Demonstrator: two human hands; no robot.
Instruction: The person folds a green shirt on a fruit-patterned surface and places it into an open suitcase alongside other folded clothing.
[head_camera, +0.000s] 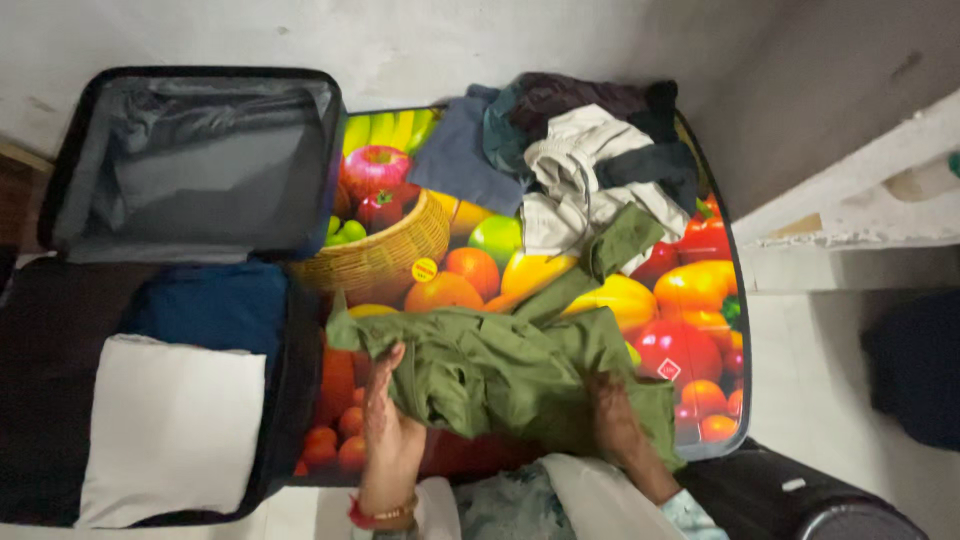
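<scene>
Pale tiled flooring and a grey plastered wall surround a low table covered with a glossy sheet printed with fruit and vegetables. An olive-green garment lies crumpled across the near half of that sheet, one sleeve or leg trailing up toward the far side. Left hand rests at the garment's left edge, fingers extended upward and lightly curled against the fabric, not clenched. Right hand presses palm-down on the garment's right portion, fingers spread and partly sunk in the folds; a firm grip cannot be confirmed. Beyond the garment, a heap of mixed clothes occupies the far end. Left of the table an open suitcase holds a folded white cloth and a folded blue item.
</scene>
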